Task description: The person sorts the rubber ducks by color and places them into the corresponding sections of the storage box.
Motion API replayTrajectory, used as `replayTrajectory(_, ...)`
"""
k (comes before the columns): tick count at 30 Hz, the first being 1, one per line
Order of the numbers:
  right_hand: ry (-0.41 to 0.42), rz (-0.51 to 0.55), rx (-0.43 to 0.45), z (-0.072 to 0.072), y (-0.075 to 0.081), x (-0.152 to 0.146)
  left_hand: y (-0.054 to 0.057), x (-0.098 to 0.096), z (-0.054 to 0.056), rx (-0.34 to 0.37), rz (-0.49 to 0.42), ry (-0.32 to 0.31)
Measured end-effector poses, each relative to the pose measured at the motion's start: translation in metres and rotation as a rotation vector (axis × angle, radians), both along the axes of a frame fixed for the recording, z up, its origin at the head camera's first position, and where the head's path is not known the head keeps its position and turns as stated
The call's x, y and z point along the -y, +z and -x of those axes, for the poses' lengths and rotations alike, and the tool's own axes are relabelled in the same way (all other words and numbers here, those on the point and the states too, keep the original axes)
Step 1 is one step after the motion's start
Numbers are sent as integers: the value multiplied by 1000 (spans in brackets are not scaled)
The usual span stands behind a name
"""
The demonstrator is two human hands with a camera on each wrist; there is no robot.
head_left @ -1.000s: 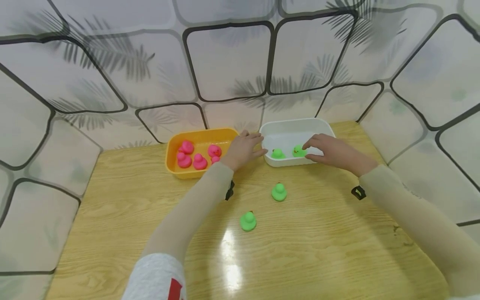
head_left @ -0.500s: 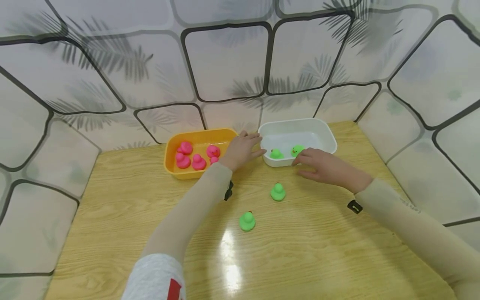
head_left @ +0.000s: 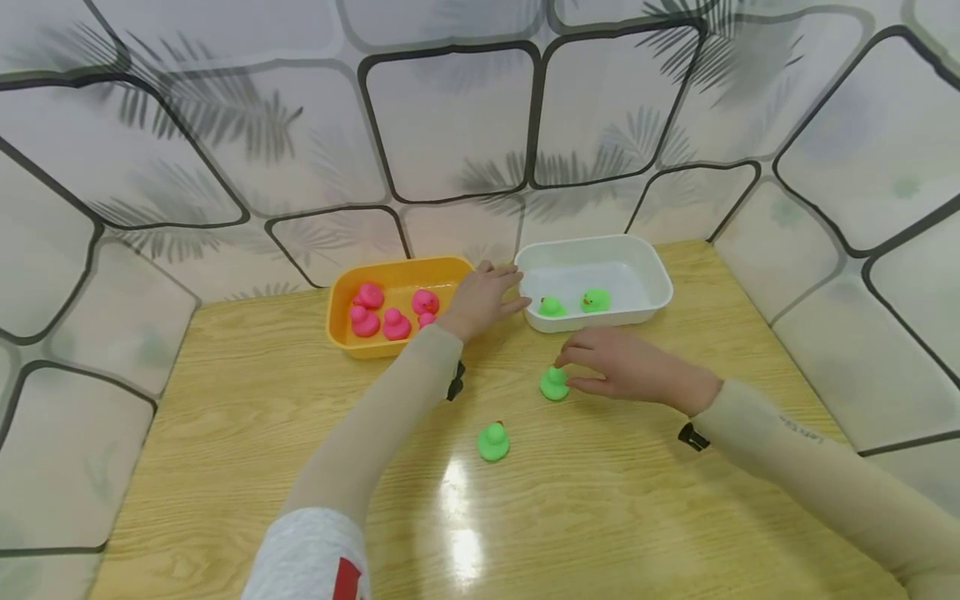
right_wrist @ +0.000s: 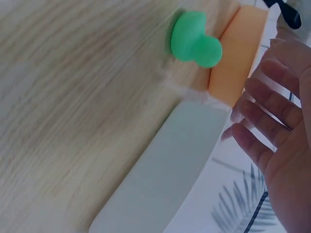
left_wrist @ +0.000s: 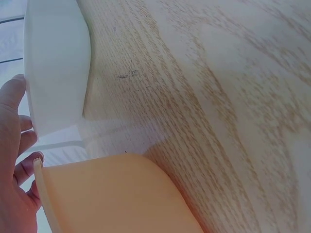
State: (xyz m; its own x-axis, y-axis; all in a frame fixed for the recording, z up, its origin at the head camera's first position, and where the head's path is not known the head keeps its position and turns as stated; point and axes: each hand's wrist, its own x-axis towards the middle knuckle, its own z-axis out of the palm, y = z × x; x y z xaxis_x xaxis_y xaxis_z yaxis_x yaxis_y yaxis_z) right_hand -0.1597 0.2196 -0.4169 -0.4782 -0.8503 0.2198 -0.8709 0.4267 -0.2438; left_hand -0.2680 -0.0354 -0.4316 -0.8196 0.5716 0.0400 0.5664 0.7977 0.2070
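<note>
My right hand (head_left: 630,365) hovers with parted fingers and thumb beside a green rubber duck (head_left: 553,388) on the table. In the right wrist view, a gap shows between the fingers (right_wrist: 274,104) and that duck (right_wrist: 188,39). The left hand (head_left: 476,304) bridges two tubs, its fingers spread. Its fingertips lie at the near side of the white tub (head_left: 637,315), and its lower fingers touch the rim of the orange tub (left_wrist: 46,194). Inside the white tub sit two green ducks (head_left: 596,300). Several pink ducks (head_left: 364,322) are in the orange tub, one partly hidden by the left hand.
Another green duck (head_left: 493,442) stands closer on the wooden table (head_left: 637,500), left of the first one. Patterned padded walls (head_left: 465,125) enclose the table at the back and sides, with both tubs close to the back wall.
My right hand has come out of the white tub, moving toward me and left to the nearer green duck. Both ducks in that tub have stayed. The left hand has kept its place.
</note>
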Motion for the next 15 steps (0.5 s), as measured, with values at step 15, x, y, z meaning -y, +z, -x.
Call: replayTrajectory(15, 192, -22, -3, -27, -11, 40, 0, 0, 0, 3, -10, -7)
